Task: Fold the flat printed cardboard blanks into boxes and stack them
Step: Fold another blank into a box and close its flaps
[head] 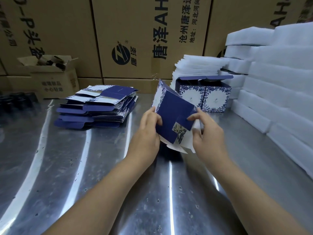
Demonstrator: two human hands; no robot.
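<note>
Both hands are up off the table (84, 167), with a half-made box (171, 106) between them, its blue bottom tipped toward the camera. The left hand (149, 126) grips the box's left side, thumb pressed across the bottom panel. The right hand (206, 131) has its fingers (194, 117) closed on the box, pinching it by a blue flap (189, 121) at the right edge. A patch of floral print shows through a gap just below those fingers, so I'd say the bottom isn't locked yet.

Here's the danger: push that flap in at a slant and it could ride over its neighbour instead of tucking under, or crease across the print. Squeeze too hard on the left and the walls could skew out of square. White edges hang loose beneath both hands; one of those could get trapped inside the fold.

Left of the left fingers, well apart, sits the pile of flat blanks (96, 107), fanned and untidy; a careless reach could slide it. Beyond the right fingers stand two finished boxes (205, 97), tops open, and white foam sheets (271, 82) are stacked behind and to the right of them. A box with a weak bottom would sit crooked among them.
</note>
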